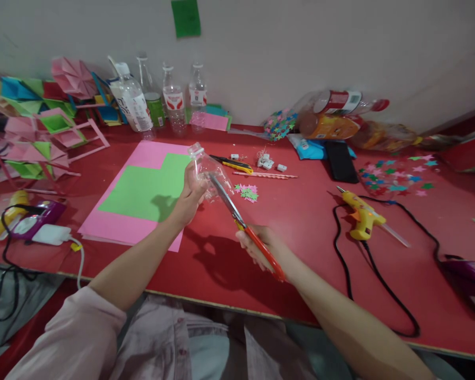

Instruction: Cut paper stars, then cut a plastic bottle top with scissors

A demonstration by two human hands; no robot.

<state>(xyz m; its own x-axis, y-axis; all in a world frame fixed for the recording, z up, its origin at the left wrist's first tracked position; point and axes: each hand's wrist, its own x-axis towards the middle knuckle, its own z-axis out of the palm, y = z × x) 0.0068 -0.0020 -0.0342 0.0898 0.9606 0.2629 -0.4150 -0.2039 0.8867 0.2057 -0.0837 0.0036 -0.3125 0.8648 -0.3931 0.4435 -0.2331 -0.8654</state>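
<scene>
My left hand (193, 191) is closed around a clear plastic bottle top (212, 168), its neck pointing up and away from me. In my right hand (261, 245) are scissors (257, 244) with red handles. Their metal blades reach up and left to the bottle piece, overlapping its lower edge; whether they are parted there I cannot make out. Under my left hand lie green paper (142, 190) and pink paper (132, 230). Beyond the scissors rest a small pile of paper stars (246, 192) and a yellow and black utility knife (237, 165).
A yellow glue gun (362, 215) with a looping black cord lies to the right, near a black phone (341, 161). Several bottles (174, 105) stand along the wall. Folded paper models (55, 121) and a purple power strip (43, 217) occupy the left.
</scene>
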